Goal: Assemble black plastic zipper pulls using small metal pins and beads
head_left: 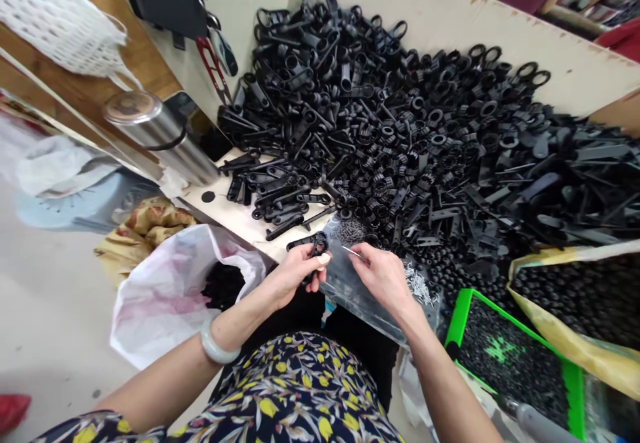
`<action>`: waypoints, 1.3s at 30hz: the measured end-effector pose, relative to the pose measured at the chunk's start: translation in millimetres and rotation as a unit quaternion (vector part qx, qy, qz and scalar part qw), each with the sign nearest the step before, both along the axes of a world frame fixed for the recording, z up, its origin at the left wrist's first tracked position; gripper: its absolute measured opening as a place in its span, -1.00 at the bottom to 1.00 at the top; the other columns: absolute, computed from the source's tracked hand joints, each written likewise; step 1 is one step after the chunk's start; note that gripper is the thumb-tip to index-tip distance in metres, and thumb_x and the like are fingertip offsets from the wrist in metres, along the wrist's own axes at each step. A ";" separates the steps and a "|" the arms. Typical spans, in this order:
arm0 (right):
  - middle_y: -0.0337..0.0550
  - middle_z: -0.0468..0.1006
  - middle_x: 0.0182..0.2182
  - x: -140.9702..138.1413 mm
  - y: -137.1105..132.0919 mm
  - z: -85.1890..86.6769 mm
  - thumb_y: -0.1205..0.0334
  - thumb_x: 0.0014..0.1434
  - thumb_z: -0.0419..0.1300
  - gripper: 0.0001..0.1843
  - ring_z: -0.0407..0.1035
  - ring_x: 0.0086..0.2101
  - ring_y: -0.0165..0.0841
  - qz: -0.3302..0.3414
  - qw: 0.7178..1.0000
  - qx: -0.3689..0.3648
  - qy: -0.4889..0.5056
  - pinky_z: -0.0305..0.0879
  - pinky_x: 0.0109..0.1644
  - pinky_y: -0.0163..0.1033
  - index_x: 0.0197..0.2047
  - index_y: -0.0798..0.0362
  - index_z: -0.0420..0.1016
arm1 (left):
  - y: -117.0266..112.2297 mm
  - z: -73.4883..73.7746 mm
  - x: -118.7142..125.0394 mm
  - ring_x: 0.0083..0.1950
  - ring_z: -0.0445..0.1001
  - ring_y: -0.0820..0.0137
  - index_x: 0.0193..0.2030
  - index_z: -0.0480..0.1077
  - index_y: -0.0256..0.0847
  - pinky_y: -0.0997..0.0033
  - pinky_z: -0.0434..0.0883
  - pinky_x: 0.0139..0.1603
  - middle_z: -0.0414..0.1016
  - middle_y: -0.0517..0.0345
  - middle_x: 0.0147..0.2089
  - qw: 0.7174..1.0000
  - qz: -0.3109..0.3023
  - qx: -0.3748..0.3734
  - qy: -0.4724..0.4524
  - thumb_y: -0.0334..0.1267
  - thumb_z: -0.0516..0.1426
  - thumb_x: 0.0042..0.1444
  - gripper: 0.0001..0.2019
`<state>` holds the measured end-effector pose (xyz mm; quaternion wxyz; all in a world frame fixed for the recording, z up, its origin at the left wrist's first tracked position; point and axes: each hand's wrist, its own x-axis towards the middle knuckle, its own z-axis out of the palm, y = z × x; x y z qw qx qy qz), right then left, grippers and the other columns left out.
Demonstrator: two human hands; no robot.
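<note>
My left hand (300, 271) is closed around a black plastic part (316, 243) with a round end, held over the table's front edge. Between the thumb and fingers of my right hand (381, 275) is a thin metal tool (353, 252), its tip pointing left toward the black part; its exact kind does not show. Below and between the hands lies a clear plastic sheet (345, 290). Small dark pieces (350, 231) are scattered just beyond the right hand's fingertips. A little pile of silvery pins (421, 284) rests to the right of that hand.
A large heap of black plastic parts (360, 103) fills the table behind my hands. Left stand a steel thermos (160, 133) and a white bag (160, 296) holding black pieces. A green tray (457, 323) and a yellow-edged sack (545, 323) are at the right.
</note>
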<state>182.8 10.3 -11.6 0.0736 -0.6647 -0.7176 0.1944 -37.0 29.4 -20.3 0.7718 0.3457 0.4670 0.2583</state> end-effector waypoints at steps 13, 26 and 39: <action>-0.21 0.74 -0.26 -19.1 3.8 -14.6 0.21 0.42 0.15 -0.80 0.60 -0.30 -0.33 -0.008 0.997 0.081 -0.017 0.17 -0.30 -0.28 -0.08 -0.07 0.63 | 1.4 -7.9 -0.8 -0.64 0.30 0.57 -0.21 0.43 -0.28 0.60 0.10 -0.65 0.47 0.21 -0.54 1.000 0.020 -0.007 -0.009 0.26 0.30 0.12 -0.46; -0.20 0.71 -0.34 -4.0 -25.9 -20.7 0.01 0.45 0.14 -0.70 0.54 -0.42 -0.34 -0.089 0.980 0.126 0.122 0.33 -0.25 -0.29 -0.09 -0.05 0.65 | -6.7 -5.0 11.7 -0.60 -0.07 0.66 -0.31 0.21 -0.16 0.65 -0.09 -0.63 0.02 0.48 -0.54 0.995 0.090 0.029 -0.013 0.28 0.33 0.10 -0.43; -0.18 0.75 -0.23 -30.0 4.1 -20.8 0.09 0.43 0.18 -0.80 0.61 -0.28 -0.28 -0.092 0.994 0.057 -0.007 0.19 -0.28 -0.25 -0.07 -0.09 0.64 | -6.4 -4.1 16.1 -0.63 -0.08 0.67 -0.36 0.17 -0.13 0.65 -0.06 -0.68 0.01 0.50 -0.57 0.991 0.134 0.023 0.002 0.24 0.39 0.03 -0.41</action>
